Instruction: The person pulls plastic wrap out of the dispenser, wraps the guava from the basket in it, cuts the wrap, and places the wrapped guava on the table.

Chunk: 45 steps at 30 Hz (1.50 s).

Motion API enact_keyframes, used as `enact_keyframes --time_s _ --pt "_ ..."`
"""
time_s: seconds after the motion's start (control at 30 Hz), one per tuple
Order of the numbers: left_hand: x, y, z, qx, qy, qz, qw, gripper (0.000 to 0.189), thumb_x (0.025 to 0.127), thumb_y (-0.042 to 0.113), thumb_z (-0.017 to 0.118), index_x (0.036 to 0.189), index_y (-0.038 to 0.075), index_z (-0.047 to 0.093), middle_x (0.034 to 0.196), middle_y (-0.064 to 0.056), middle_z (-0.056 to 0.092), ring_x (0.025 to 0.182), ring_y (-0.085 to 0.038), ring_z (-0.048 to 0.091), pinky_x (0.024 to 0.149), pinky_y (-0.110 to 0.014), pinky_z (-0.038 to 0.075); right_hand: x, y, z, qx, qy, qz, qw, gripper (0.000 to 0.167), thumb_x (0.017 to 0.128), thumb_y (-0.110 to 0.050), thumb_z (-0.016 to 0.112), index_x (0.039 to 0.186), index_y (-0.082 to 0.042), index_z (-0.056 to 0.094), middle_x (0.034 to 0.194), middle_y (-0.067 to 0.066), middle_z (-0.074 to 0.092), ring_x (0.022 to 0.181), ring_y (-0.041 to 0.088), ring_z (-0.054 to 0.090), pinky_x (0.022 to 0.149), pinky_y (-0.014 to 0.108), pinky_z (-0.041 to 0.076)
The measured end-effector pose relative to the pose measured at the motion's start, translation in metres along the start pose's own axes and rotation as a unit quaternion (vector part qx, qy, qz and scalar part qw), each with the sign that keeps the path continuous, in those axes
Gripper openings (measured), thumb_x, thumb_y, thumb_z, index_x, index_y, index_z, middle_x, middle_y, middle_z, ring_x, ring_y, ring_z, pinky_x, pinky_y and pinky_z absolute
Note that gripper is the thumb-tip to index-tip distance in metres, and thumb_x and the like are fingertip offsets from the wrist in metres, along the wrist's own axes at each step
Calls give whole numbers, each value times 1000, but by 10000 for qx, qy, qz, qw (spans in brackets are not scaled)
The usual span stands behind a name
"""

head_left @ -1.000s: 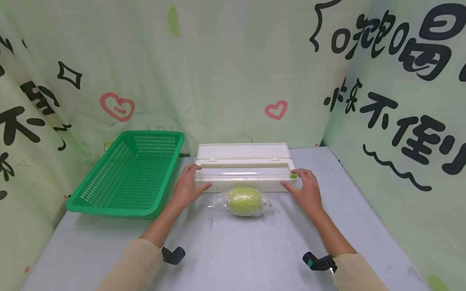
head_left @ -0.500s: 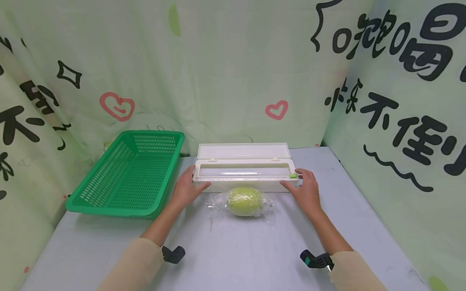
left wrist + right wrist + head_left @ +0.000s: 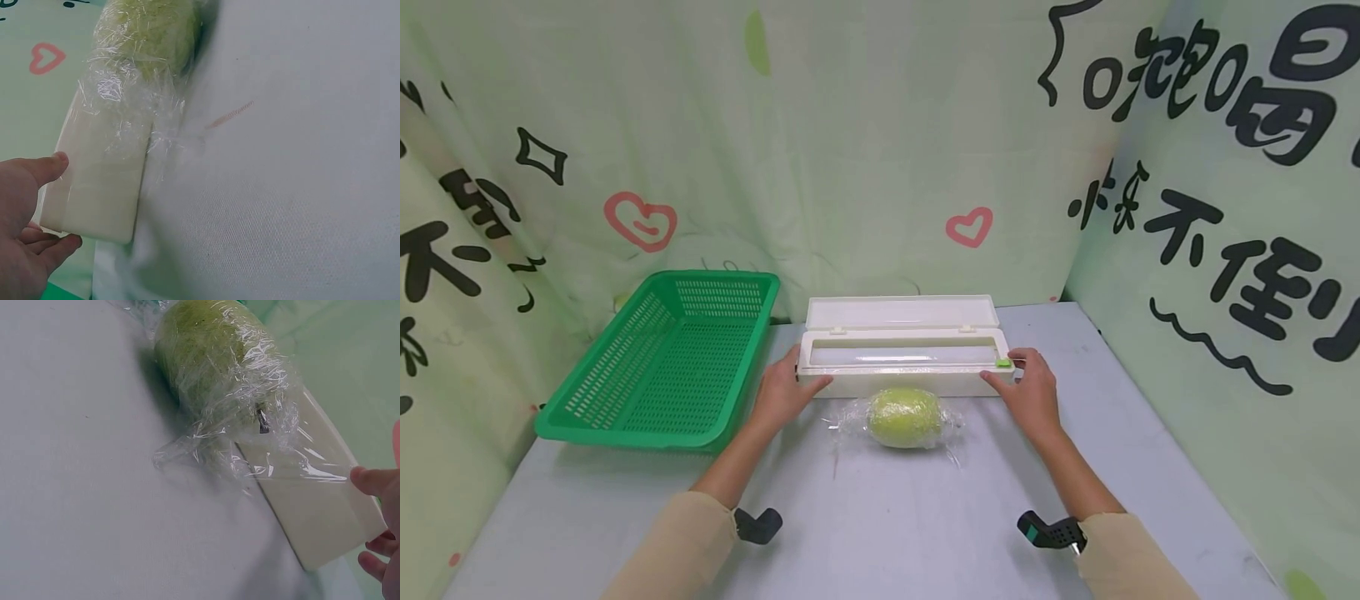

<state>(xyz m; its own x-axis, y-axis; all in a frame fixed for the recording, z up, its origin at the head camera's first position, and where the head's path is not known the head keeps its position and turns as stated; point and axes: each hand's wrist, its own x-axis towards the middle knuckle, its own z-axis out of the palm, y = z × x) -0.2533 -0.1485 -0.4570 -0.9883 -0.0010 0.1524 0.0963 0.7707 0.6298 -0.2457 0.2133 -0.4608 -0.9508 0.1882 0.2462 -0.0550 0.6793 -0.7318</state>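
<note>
A white cling film dispenser [image 3: 887,383] lies across the table with its lid [image 3: 902,312] tipped back. At its right end is a small green slider [image 3: 1004,362]. My left hand [image 3: 784,390] grips the left end, thumb on the front face and fingers around the side; the left wrist view shows the thumb [image 3: 53,167] on it. The right hand [image 3: 1032,390] holds the other end likewise. Directly in front of the dispenser rests a yellow-green oval fruit [image 3: 904,417] in crinkled cling film [image 3: 275,381]. A dark stem-like bit [image 3: 263,422] shows through the film.
A green perforated plastic basket [image 3: 700,433] stands left of the dispenser, close to my left forearm. The white table [image 3: 880,517] meets pale green curtains [image 3: 865,167] with printed hearts and writing at the back and sides.
Both hands have slid from the dispenser's top corners down to its ends. Its inner frame has come down over the roll. The wrapped fruit and basket stay put.
</note>
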Motion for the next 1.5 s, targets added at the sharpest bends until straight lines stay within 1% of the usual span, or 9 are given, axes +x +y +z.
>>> enact_keyframes --time_s 0.17,0.37,0.43,0.53,0.7,0.97,1.07,1.27,1.5 --pt "0 0 -1 35 -116 -125 9998 81 84 40 73 143 -3 40 134 -27 55 123 -39 55 97 -51 48 0 -2 0 197 15 260 9995 55 81 -21 78 119 4 46 126 22 55 123 39 55 96 48 51" --pt "0 1 -2 111 -202 -148 9996 83 85 40 72 145 -5 36 138 -28 51 125 -40 52 99 -51 47 2 -1 2 176 132 -30 9998 47 80 -16 79 111 6 52 138 21 53 124 40 54 98 49 49" --pt "0 1 -2 178 -189 -94 9996 83 85 40 72 145 -5 37 136 -29 52 124 -41 53 98 -51 47 3 -1 2 88 91 -102 9999 48 81 -15 78 117 5 53 139 20 53 125 40 53 100 50 47" --pt "0 1 -3 217 -183 -69 9996 83 85 41 72 144 -6 37 136 -29 52 124 -42 53 98 -51 47 4 2 2 -42 34 -342 9994 45 83 -16 77 117 3 55 142 17 52 129 38 50 103 51 44" --pt "1 1 -2 207 -236 -109 9994 83 86 41 71 145 -6 36 138 -30 49 126 -42 51 100 -52 46 5 13 3 141 184 -946 9952 36 80 -15 78 105 1 57 136 12 58 131 33 51 107 48 41" --pt "1 1 -4 192 -280 -83 9994 82 86 41 71 144 -6 37 136 -31 51 123 -43 53 99 -52 46 9 22 8 449 295 -1506 9871 35 78 -10 79 108 -2 63 121 13 68 127 30 55 107 46 38" --pt "1 1 -5 161 -294 -82 9994 82 86 41 71 144 -7 37 137 -31 50 124 -44 52 100 -52 46 10 22 8 536 230 -1565 9860 32 79 -7 77 107 -1 64 120 14 68 127 31 54 107 46 38" --pt "1 1 -5 101 -330 -105 9993 83 86 41 71 144 -7 37 141 -30 47 128 -44 48 103 -52 44 8 20 10 721 90 -1568 9850 28 81 1 73 107 4 63 120 20 67 130 38 50 109 52 36" --pt "1 0 -5 95 -310 -84 9994 83 86 41 71 144 -7 37 140 -31 47 128 -45 48 102 -53 44 4 16 13 1003 95 -1343 9858 21 84 3 68 104 4 63 122 19 66 135 35 45 112 51 33"
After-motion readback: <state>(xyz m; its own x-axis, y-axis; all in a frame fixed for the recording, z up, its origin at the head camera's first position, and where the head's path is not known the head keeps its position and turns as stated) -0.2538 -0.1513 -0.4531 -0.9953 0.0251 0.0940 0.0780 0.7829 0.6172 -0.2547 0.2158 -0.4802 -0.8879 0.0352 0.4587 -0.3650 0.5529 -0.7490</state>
